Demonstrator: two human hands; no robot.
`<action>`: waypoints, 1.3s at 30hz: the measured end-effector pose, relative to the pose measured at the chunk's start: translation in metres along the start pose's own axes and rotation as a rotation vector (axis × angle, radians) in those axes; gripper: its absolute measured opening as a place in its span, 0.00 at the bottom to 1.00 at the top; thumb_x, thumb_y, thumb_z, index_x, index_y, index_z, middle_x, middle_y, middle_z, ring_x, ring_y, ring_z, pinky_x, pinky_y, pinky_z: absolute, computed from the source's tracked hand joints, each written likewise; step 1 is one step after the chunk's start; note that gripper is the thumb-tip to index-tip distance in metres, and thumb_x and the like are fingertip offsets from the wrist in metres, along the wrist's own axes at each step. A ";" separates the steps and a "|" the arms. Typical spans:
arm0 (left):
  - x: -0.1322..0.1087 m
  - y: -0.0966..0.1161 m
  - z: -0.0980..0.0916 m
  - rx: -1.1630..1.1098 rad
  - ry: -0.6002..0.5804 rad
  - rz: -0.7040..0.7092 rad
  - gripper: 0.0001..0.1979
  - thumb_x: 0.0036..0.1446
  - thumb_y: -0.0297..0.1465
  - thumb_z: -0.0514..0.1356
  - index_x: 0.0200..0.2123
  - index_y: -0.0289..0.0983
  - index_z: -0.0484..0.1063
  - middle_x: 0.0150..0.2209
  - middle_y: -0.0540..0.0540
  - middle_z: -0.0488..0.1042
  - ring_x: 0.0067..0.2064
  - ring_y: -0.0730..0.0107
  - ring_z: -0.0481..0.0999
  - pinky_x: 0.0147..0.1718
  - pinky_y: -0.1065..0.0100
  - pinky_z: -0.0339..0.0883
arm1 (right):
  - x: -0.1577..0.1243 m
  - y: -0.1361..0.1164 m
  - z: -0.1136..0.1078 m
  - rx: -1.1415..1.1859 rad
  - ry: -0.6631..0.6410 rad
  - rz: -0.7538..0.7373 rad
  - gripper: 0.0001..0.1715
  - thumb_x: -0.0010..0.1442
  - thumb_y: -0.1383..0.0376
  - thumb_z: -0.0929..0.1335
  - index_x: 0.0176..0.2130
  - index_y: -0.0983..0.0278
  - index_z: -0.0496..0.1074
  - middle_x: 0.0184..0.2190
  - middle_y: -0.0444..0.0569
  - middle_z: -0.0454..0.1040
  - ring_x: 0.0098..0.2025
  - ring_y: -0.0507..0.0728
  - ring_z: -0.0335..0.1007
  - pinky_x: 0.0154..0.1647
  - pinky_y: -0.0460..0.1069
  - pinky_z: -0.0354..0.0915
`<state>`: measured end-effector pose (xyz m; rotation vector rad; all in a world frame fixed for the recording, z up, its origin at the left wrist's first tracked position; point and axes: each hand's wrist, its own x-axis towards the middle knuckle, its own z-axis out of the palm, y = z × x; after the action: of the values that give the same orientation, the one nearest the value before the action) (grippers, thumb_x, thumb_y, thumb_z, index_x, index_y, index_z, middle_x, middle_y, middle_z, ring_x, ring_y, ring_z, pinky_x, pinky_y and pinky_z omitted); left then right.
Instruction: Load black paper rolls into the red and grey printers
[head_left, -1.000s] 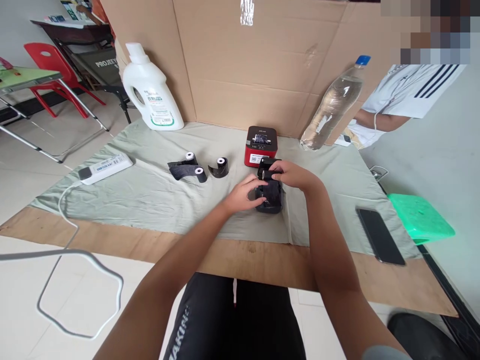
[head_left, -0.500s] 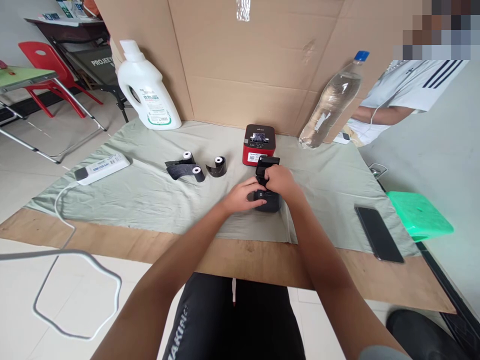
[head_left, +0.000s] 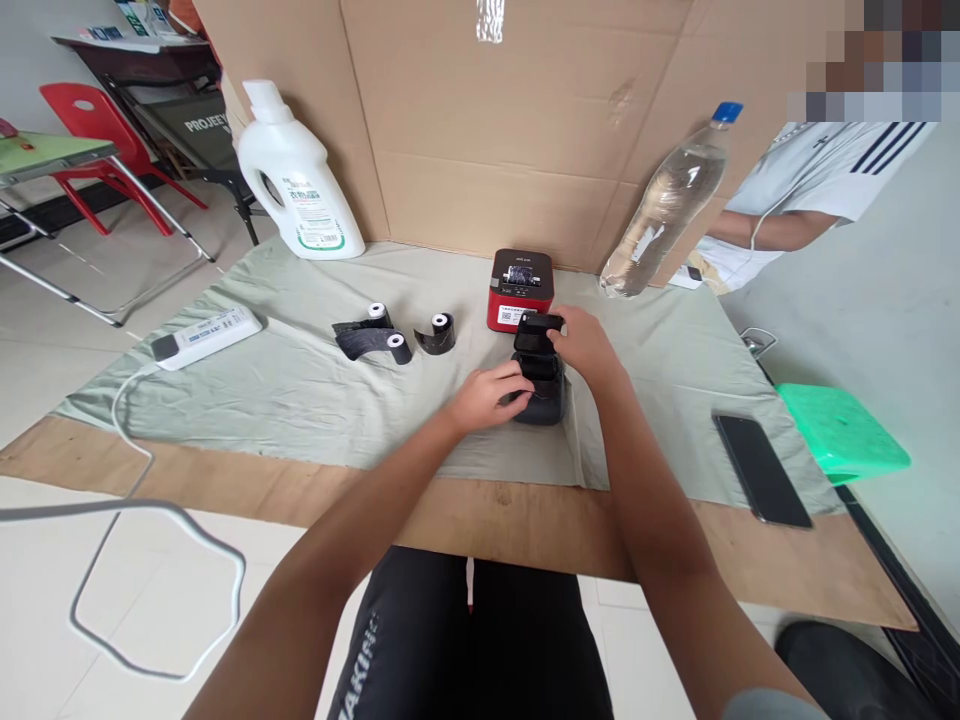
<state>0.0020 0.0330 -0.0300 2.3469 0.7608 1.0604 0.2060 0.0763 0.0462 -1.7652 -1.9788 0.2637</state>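
A small black printer (head_left: 541, 408) stands on the cloth in front of me, its hinged lid (head_left: 537, 334) raised toward the back. My right hand (head_left: 588, 347) grips the lid at its right edge, thumb on the near face. At the printer's left side is my left hand (head_left: 491, 397), thumb and fingertips nearly together over the edge of the opened compartment; what they pinch, if anything, is too small to make out. Behind the lid sits a red and black box-shaped device (head_left: 519, 291). To the left lie several dark rolls with white cores, partly unwound, one roll (head_left: 442, 331) apart from the others.
A white detergent jug (head_left: 300, 180) and a clear water bottle (head_left: 667, 205) stand against the cardboard (head_left: 495, 120). A power strip (head_left: 210, 338) lies at left, a phone (head_left: 762, 470) at right. Beyond the right edge are a green stool (head_left: 844, 430) and another person's arm (head_left: 780, 232).
My right hand has moved from over the printer's middle to the lid's right edge, uncovering the compartment. My left fingers have drawn back slightly from the printer's top.
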 end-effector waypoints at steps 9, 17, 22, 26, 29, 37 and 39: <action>-0.001 0.007 -0.002 0.094 -0.015 0.147 0.08 0.61 0.28 0.56 0.34 0.39 0.75 0.34 0.48 0.75 0.27 0.75 0.68 0.27 0.71 0.60 | -0.008 -0.001 -0.025 -0.029 -0.328 -0.027 0.16 0.51 0.68 0.72 0.41 0.62 0.69 0.41 0.48 0.74 0.39 0.58 0.68 0.35 0.49 0.59; -0.003 0.002 0.002 0.018 0.073 0.191 0.08 0.63 0.29 0.57 0.35 0.39 0.77 0.35 0.45 0.75 0.31 0.73 0.72 0.30 0.70 0.66 | -0.009 -0.004 -0.030 -0.118 -0.576 -0.038 0.12 0.55 0.67 0.72 0.41 0.62 0.72 0.47 0.49 0.74 0.45 0.59 0.70 0.38 0.48 0.61; 0.000 0.003 0.006 -0.089 0.220 0.147 0.09 0.68 0.32 0.57 0.41 0.38 0.78 0.37 0.44 0.73 0.34 0.73 0.72 0.30 0.71 0.66 | -0.007 -0.003 -0.028 -0.092 -0.585 0.105 0.25 0.55 0.65 0.74 0.52 0.62 0.70 0.52 0.51 0.76 0.48 0.60 0.73 0.40 0.49 0.66; 0.005 0.006 0.010 -0.149 0.316 0.122 0.09 0.69 0.32 0.58 0.42 0.38 0.79 0.39 0.46 0.72 0.31 0.77 0.68 0.32 0.71 0.66 | -0.004 0.000 -0.030 0.023 -0.701 0.216 0.34 0.59 0.63 0.74 0.62 0.61 0.66 0.59 0.56 0.74 0.48 0.61 0.75 0.37 0.50 0.71; 0.008 0.008 0.011 -0.165 0.325 0.076 0.10 0.70 0.34 0.58 0.42 0.38 0.78 0.41 0.45 0.72 0.29 0.79 0.65 0.32 0.71 0.66 | -0.002 0.002 -0.033 0.073 -0.782 0.232 0.31 0.61 0.62 0.72 0.62 0.60 0.66 0.58 0.56 0.75 0.46 0.60 0.77 0.35 0.49 0.73; 0.008 0.010 0.010 -0.229 0.273 -0.008 0.11 0.71 0.37 0.57 0.41 0.38 0.77 0.40 0.45 0.74 0.34 0.74 0.71 0.30 0.72 0.64 | -0.002 0.008 -0.034 0.210 -0.846 0.272 0.37 0.61 0.61 0.73 0.65 0.59 0.63 0.55 0.56 0.75 0.49 0.61 0.78 0.39 0.51 0.79; 0.008 0.011 0.010 -0.229 0.273 -0.003 0.11 0.71 0.37 0.56 0.41 0.38 0.76 0.39 0.45 0.74 0.35 0.74 0.71 0.30 0.71 0.64 | -0.002 0.010 -0.033 0.245 -0.860 0.280 0.35 0.60 0.60 0.74 0.64 0.59 0.64 0.53 0.55 0.76 0.49 0.61 0.78 0.42 0.52 0.80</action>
<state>0.0175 0.0282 -0.0252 2.0333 0.6957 1.4070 0.2302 0.0704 0.0704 -1.9286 -2.0545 1.4995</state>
